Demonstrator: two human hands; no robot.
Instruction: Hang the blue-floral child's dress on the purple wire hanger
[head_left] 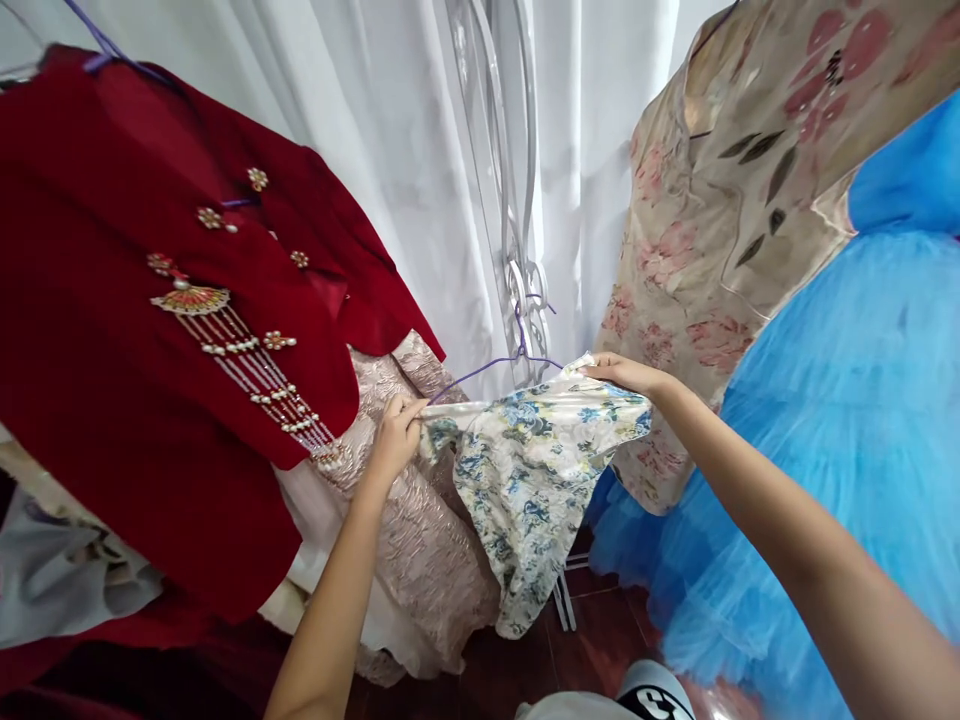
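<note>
A floral dress in white with blue and yellow flowers hangs from a purple wire hanger in the middle. My left hand pinches its left shoulder end, by the hanger's left arm. At the opposite shoulder, my right hand grips the cloth near the collar, fingers closed over the edge. Between my hands the fabric is stretched across, and its lower part hangs down in folds. The hanger's hook rises beside a white metal stand.
On the left hangs a red jacket with a beaded brooch, over a pale pink textured dress. To the right are a beige floral garment and a blue tulle dress. White curtains cover the back; the floor is dark and shiny.
</note>
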